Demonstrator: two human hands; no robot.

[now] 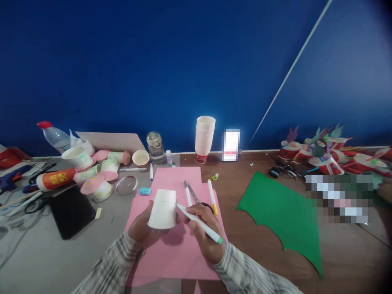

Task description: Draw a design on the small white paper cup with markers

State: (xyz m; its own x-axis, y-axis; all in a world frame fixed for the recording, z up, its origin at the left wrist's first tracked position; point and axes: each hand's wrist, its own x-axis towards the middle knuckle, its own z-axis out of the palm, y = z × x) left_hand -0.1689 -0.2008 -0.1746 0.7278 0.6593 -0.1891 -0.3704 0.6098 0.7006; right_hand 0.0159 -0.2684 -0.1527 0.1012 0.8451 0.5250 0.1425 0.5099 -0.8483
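Note:
My left hand [142, 226] is closed around a white paper cup [162, 212], which is tilted bottom-up over pink paper sheets [174, 261]. A thin green line runs across the cup's side. In my right hand [206, 232] is a white marker [203, 228] with a green end, its tip at the cup's right edge. Just beyond that hand lie scissors [193, 194], a grey-capped marker [187, 192] and a yellow-ended marker [212, 196] on the pink paper. A light blue eraser-like block [145, 191] sits left of the cup.
A tall stack of paper cups [205, 139] stands by the blue wall, near a glass jar [155, 148]. Green paper [278, 216] with a scalloped edge lies right. Decorated cups [99, 188], a black phone-like slab [72, 212] and a bottle [55, 136] crowd the left; red cup crafts [327, 163] fill the far right.

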